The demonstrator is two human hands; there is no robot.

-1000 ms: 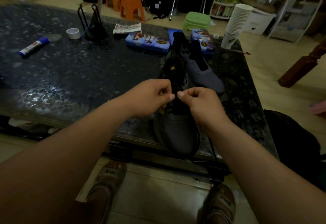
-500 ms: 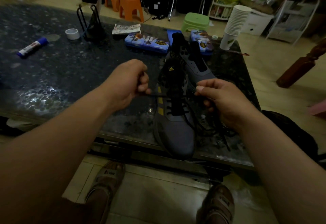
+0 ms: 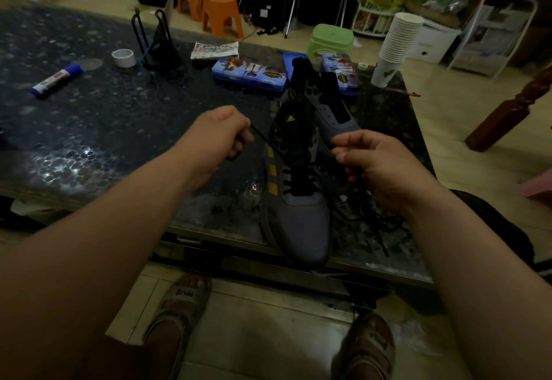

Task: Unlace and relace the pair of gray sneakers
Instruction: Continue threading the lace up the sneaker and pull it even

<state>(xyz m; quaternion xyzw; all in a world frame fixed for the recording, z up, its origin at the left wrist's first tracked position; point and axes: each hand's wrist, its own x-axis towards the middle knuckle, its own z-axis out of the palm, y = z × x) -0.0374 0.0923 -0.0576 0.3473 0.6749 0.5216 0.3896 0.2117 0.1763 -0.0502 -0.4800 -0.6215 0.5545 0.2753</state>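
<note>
Head view: my left hand [image 3: 221,137] and right hand [image 3: 378,167] pinch the lace ends [image 3: 264,138], spread sideways — likely snugging the sneaker [image 3: 301,221] crossing.

Home: plastic stools [image 3: 222,15], cluttered table [image 3: 104,116]

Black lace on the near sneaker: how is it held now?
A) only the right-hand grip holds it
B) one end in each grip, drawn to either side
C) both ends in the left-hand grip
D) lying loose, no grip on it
B: the left-hand grip pinches one end of the black lace left of the near sneaker, the right-hand grip holds the other end on its right.
</note>
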